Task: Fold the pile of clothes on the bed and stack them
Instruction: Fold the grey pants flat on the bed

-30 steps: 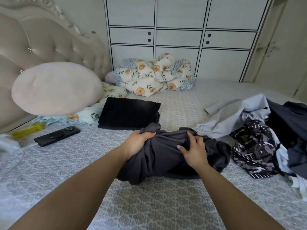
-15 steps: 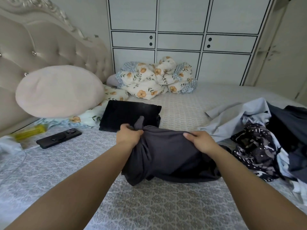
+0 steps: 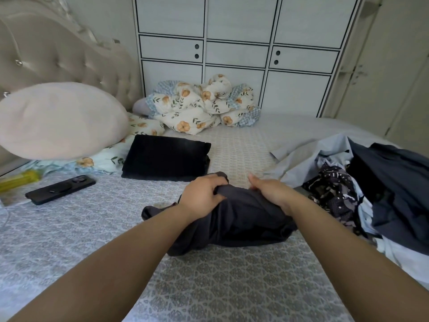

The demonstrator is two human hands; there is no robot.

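Dark grey garment (image 3: 243, 219) lies bunched on the patterned bed (image 3: 209, 287), with the left hand (image 3: 200, 196) gripping a fold at its far edge and the right hand (image 3: 270, 191) curled over its top, its grip on the cloth hidden. Just beyond sits a folded black garment (image 3: 164, 158), with a phone (image 3: 60, 189) to the left and the unfolded clothes pile (image 3: 371, 182) at right. Farther back a floral quilt (image 3: 204, 105) lies heaped before the white wardrobe (image 3: 239, 43).

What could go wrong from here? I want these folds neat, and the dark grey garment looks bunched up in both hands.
The dark grey garment is bunched between the left hand and right hand, so creases may get folded in. The unfolded pile lies close on the right; spreading the garment could snag it. The folded black piece sits just beyond the hands and might get knocked askew.
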